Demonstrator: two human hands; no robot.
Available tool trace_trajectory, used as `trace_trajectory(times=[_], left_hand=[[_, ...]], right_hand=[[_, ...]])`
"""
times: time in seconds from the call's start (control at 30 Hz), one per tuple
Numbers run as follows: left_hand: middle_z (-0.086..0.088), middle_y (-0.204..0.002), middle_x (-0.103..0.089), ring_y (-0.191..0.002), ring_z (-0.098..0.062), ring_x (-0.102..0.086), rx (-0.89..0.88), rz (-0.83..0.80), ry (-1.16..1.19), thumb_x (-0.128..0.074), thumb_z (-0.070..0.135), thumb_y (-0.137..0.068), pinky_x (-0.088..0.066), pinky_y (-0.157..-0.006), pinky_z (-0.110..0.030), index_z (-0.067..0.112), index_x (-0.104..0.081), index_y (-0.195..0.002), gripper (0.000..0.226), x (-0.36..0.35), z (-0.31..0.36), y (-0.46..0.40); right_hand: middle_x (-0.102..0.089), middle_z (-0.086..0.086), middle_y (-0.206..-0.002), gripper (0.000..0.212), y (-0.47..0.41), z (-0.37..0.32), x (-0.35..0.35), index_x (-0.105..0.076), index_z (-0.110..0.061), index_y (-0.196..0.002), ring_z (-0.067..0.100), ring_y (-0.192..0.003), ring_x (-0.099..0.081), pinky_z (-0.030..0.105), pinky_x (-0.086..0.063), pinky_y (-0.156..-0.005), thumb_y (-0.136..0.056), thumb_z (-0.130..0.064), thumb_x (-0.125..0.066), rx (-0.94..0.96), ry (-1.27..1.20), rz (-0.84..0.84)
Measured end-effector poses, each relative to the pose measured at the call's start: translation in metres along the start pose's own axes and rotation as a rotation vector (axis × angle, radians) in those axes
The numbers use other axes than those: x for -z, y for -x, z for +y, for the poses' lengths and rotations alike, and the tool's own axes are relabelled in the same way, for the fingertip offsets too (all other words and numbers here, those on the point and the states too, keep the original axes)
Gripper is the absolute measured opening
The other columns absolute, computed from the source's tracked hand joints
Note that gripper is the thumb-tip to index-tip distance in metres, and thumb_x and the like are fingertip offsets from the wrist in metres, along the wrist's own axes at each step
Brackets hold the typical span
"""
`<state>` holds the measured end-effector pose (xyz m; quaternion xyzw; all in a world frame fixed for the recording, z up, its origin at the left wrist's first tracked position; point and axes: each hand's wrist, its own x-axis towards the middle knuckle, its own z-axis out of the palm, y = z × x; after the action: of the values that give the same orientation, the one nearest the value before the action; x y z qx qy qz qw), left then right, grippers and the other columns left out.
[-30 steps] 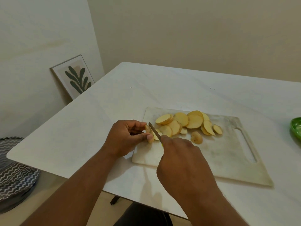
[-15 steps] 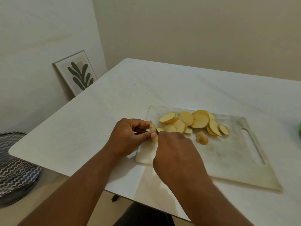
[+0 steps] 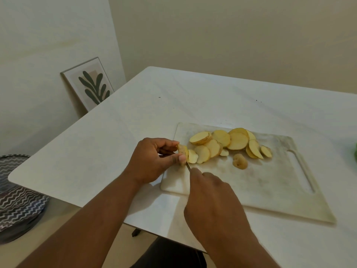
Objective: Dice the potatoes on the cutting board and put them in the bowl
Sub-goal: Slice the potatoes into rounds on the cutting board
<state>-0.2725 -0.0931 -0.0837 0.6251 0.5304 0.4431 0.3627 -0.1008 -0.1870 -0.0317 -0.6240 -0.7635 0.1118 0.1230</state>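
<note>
Far left, a zigzag-patterned cushion (image 3: pixel 18 198) sits low beside the white table (image 3: pixel 119 136), and a framed leaf print (image 3: pixel 89 83) leans against the wall behind the table's corner. Moving in, the left hand (image 3: pixel 152 161) hovers at the near-left corner of the cutting board (image 3: pixel 270 182), thumb and fingertips pinched around a potato end piece (image 3: pixel 182 149), holding it on edge. Right against that piece, a thin sliver of knife blade (image 3: pixel 188 166) pokes out from under the right hand (image 3: pixel 214 200). That right hand is curled over, knuckles up, evidently wrapped around the knife's handle, though the handle itself is hidden beneath the hand. Just beyond the blade, a freshly fallen slice lies on the board, and then the potato slices (image 3: pixel 224 143) fan out in an overlapping row across the board's far half, pale yellow faces up. One small skin-covered potato nub (image 3: pixel 240 161) sits alone, nearer than the row. Further right, the board's handle slot (image 3: pixel 301 170) runs along its right end. At the extreme right edge, a scrap of green (image 3: pixel 355 151) peeks in, too little to identify.
</note>
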Motion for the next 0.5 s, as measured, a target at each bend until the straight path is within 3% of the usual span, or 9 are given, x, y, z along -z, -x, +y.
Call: trace_trajectory(times=[0.2, 0.4, 0.5], left_hand=[[0.004, -0.093, -0.080, -0.090, -0.011, -0.076, 0.014, -0.004, 0.019, -0.091, 0.040, -0.062, -0.060, -0.089, -0.031, 0.020, -0.080, -0.109, 0.051, -0.001, 0.001, -0.001], [0.004, -0.092, -0.080, -0.091, -0.012, -0.076, 0.050, -0.012, 0.039, -0.094, 0.037, -0.060, -0.059, -0.089, -0.030, 0.022, -0.080, -0.107, 0.051, 0.001, 0.003, -0.002], [0.006, -0.092, -0.080, -0.090, -0.011, -0.076, 0.070, -0.006, 0.037, -0.092, 0.038, -0.059, -0.060, -0.089, -0.029, 0.021, -0.080, -0.108, 0.053, 0.000, 0.003, -0.002]], right_hand=[[-0.055, -0.007, -0.113, 0.053, 0.038, 0.011, 0.015, -0.028, -0.027, -0.148, 0.014, -0.088, -0.054, 0.021, -0.034, -0.067, -0.097, -0.016, -0.038, -0.023, 0.001, 0.005], [-0.051, -0.009, -0.088, 0.031, 0.033, 0.015, 0.034, -0.043, -0.030, -0.122, 0.010, -0.071, -0.052, 0.020, -0.030, -0.051, -0.095, -0.017, -0.039, -0.008, -0.010, 0.108], [-0.051, -0.009, -0.088, 0.034, 0.022, 0.008, 0.038, -0.044, -0.029, -0.123, 0.008, -0.067, -0.048, 0.018, -0.031, -0.052, -0.093, -0.015, -0.042, 0.008, -0.038, 0.132]])
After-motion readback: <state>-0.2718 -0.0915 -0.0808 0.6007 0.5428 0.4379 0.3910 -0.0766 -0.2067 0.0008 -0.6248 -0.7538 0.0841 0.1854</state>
